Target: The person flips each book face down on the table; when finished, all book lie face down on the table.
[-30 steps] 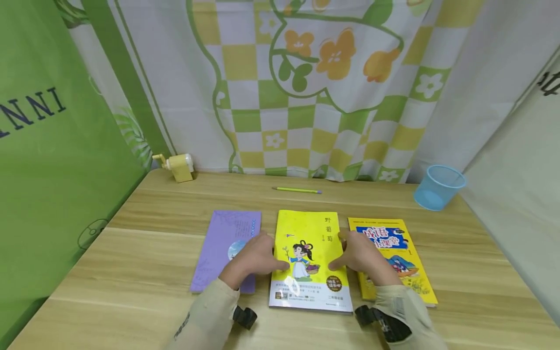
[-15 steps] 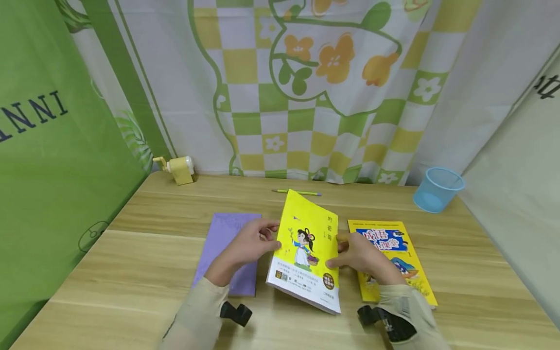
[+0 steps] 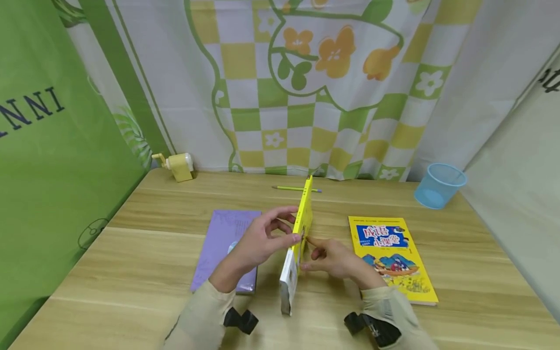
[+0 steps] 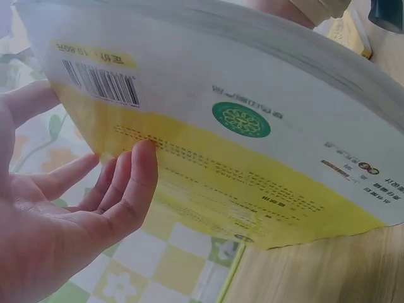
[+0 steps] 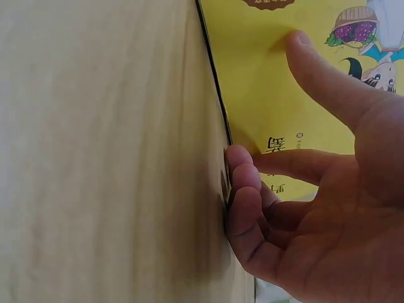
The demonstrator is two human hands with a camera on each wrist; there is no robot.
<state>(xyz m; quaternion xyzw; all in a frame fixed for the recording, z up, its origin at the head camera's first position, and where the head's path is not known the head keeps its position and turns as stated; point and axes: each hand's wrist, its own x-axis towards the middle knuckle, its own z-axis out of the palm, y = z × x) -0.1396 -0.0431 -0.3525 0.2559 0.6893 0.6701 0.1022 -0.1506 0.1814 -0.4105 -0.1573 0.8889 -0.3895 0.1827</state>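
Note:
A yellow book [image 3: 303, 214] with a white lower band stands on edge in the head view, its spine turned up. My left hand [image 3: 262, 245] grips it at the spine, with the thumb there and fingertips on the back cover [image 4: 240, 170], which bears a barcode. On the other side, my right hand [image 3: 334, 260] holds the book low down. The right wrist view has its thumb and index finger against the front cover [image 5: 252, 69], the other fingers curled at the edge by the table. Whether those fingertips reach beneath the edge is hidden.
A purple book [image 3: 212, 257] lies to the left, partly behind my left hand. Another yellow book [image 3: 389, 248] with a blue title patch lies right. Farther back are a green pencil [image 3: 288, 188], a yellow pencil sharpener [image 3: 181, 167] and a blue mesh bin [image 3: 439, 187].
The yellow book lay flat, then its left side rose, and now it stands on edge. My left hand moved up with the spine; my right hand shifted left with the lower edge.

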